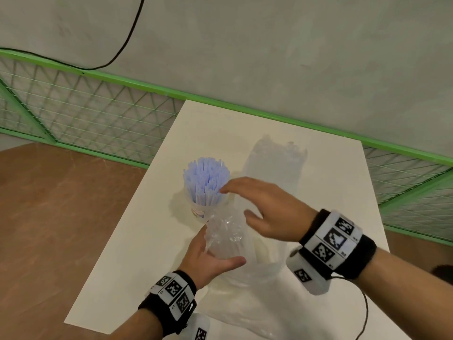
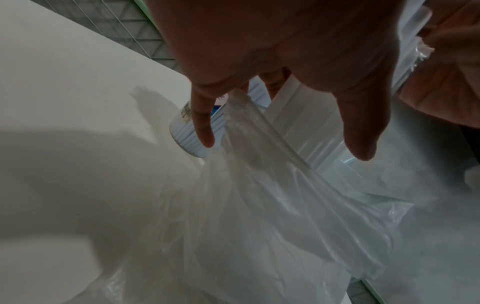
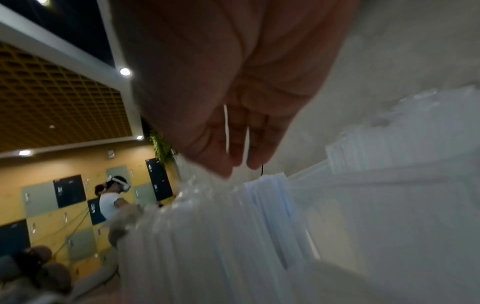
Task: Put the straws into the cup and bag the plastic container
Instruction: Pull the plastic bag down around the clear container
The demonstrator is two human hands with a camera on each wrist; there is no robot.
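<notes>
1. Two hands at work over a white surface (image 1: 137,241), the largest thing in front of me, with a green mesh fence (image 1: 98,114) behind it.
2. Next in size is the clear plastic bag (image 1: 245,273), spread across the near part of the surface, its gathered top rising between my hands. The plastic container (image 1: 274,163), tall and see-through, stands upright just behind my right hand; whether the bag's film already wraps it I cannot tell.
3. My right hand (image 1: 267,212) hovers, fingers straight and spread, holding nothing, fingertips beside the straw tops.
4. My left hand (image 1: 210,258) is palm-up under the bag's bunched neck. The wrist view shows plastic passing between the fingers (image 2: 202,123), but thumb and fingers look loose, not clamped.
5. The cup (image 1: 199,209) stands upright near the surface's left edge, touching the bag's crumpled top.
6. The straws (image 1: 207,177), pale blue-white, stand bundled in the cup, so I judge that step finished.
7. Bagging is the step in hand. Next I need to find the bag's mouth, spread it, and bring the container inside without knocking the cup.
</notes>
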